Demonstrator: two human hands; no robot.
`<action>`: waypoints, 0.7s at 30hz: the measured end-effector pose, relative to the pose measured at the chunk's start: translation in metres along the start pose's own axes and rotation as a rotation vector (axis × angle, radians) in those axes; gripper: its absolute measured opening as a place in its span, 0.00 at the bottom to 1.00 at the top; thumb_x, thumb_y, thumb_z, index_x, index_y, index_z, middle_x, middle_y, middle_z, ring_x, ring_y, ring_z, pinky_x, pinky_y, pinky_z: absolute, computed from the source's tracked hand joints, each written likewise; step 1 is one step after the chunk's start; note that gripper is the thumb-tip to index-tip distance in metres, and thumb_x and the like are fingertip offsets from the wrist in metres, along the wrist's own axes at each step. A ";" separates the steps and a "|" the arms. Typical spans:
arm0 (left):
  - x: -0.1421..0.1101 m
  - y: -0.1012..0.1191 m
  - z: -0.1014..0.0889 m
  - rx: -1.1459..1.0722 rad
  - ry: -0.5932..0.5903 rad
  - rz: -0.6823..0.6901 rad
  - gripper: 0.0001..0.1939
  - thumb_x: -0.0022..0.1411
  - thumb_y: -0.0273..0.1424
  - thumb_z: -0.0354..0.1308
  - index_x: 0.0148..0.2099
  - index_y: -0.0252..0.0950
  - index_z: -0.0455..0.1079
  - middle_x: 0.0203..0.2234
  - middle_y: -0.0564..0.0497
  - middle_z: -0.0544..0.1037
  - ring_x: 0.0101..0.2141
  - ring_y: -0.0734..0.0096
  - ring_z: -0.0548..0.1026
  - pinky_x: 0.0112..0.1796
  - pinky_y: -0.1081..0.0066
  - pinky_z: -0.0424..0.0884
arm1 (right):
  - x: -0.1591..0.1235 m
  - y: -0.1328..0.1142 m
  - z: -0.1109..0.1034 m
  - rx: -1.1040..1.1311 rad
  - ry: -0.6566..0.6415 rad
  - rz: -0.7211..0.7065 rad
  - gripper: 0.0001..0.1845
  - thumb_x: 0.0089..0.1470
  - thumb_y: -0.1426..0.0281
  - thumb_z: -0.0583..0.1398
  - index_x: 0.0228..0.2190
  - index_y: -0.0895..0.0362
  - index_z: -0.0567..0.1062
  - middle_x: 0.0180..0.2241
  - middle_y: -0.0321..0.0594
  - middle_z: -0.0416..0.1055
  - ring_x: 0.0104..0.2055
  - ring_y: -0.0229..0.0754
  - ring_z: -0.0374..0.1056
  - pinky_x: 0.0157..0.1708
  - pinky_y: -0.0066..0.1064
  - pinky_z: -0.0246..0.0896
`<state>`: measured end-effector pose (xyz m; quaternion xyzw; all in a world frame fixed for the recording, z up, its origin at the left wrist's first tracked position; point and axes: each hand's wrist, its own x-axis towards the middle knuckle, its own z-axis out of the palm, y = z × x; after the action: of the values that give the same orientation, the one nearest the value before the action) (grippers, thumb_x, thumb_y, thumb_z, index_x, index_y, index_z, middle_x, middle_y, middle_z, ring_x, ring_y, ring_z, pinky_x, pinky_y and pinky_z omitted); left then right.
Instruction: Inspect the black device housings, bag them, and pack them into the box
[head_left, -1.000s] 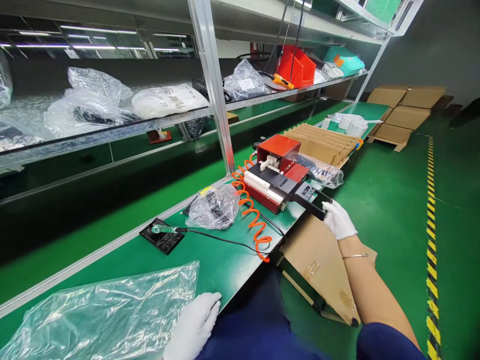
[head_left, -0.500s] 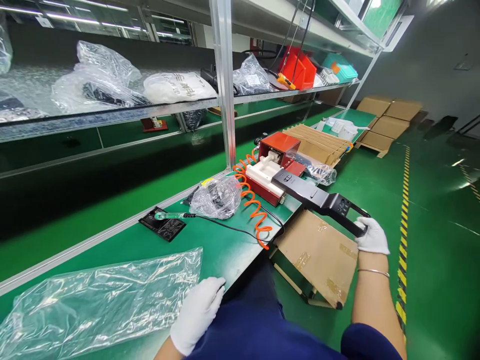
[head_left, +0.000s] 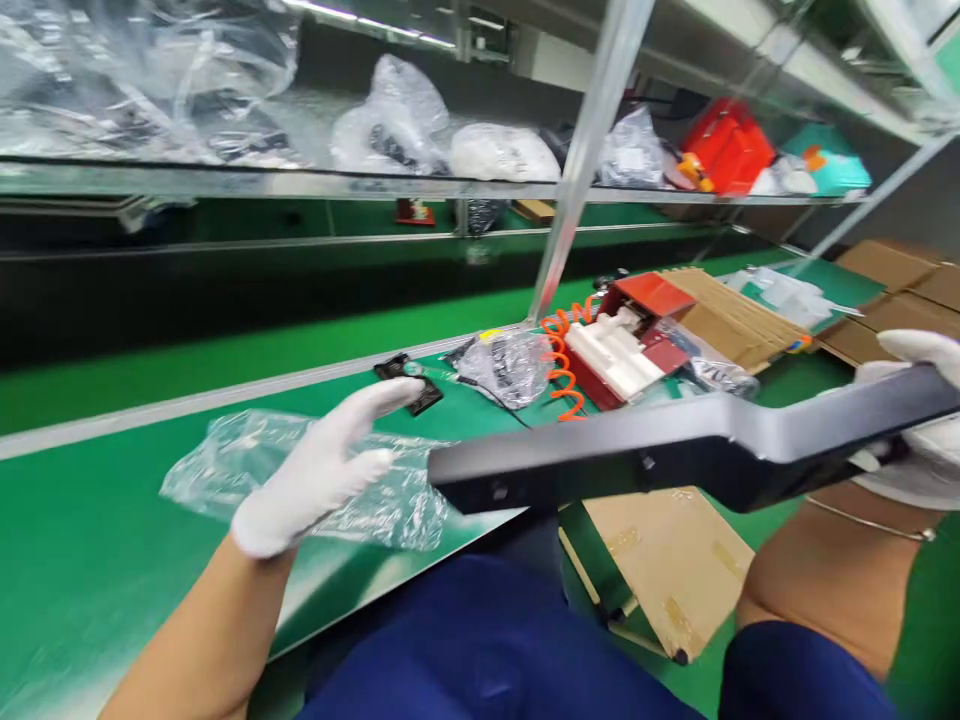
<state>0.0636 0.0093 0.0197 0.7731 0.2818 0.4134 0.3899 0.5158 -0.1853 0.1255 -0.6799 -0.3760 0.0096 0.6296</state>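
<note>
long black flat plastic wand (head_left: 675, 455) gripped at its handle end in my right hand (head_left: 919, 430), held level above my lap.
my left hand (head_left: 322, 470) spreads wide over an empty clear plastic bag (head_left: 225, 470) on the green bench (head_left: 90, 520); another clear bag (head_left: 506, 365) holds dark parts.

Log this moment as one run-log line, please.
right hand: grips black wand by handle | left hand: open, raised over plastic bag | bench: green

Green workbench (head_left: 90, 520), metal shelf (head_left: 225, 183), green floor (head_left: 930, 600).
</note>
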 end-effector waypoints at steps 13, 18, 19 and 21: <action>-0.040 -0.003 0.002 -0.377 0.505 -0.230 0.27 0.48 0.46 0.74 0.44 0.37 0.72 0.37 0.47 0.80 0.37 0.60 0.80 0.38 0.64 0.79 | -0.042 -0.097 0.262 0.494 -0.913 -0.743 0.28 0.60 0.63 0.67 0.61 0.44 0.71 0.62 0.32 0.67 0.65 0.44 0.62 0.67 0.44 0.56; -0.041 -0.023 -0.024 -0.566 1.207 -0.086 0.27 0.50 0.42 0.72 0.50 0.40 0.70 0.43 0.48 0.80 0.37 0.64 0.80 0.40 0.64 0.80 | -0.164 -0.023 0.309 0.252 -1.046 -0.566 0.31 0.66 0.53 0.58 0.63 0.56 0.67 0.58 0.54 0.70 0.54 0.51 0.74 0.53 0.51 0.73; -0.041 -0.024 -0.025 -0.567 1.266 -0.067 0.27 0.50 0.41 0.72 0.51 0.40 0.70 0.44 0.48 0.80 0.37 0.64 0.80 0.40 0.63 0.80 | -0.187 -0.013 0.318 0.218 -1.068 -0.574 0.35 0.65 0.50 0.57 0.65 0.57 0.64 0.59 0.57 0.69 0.56 0.54 0.73 0.54 0.52 0.73; -0.042 -0.024 -0.023 -0.542 1.316 -0.034 0.27 0.52 0.40 0.70 0.52 0.40 0.70 0.46 0.47 0.80 0.39 0.64 0.81 0.43 0.63 0.80 | -0.221 0.000 0.335 0.147 -1.035 -0.596 0.41 0.63 0.45 0.56 0.67 0.58 0.62 0.61 0.60 0.67 0.61 0.60 0.67 0.58 0.58 0.67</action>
<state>0.0200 -0.0014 -0.0102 0.2345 0.3581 0.8437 0.3240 0.1940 -0.0164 -0.0454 -0.4068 -0.8063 0.1887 0.3856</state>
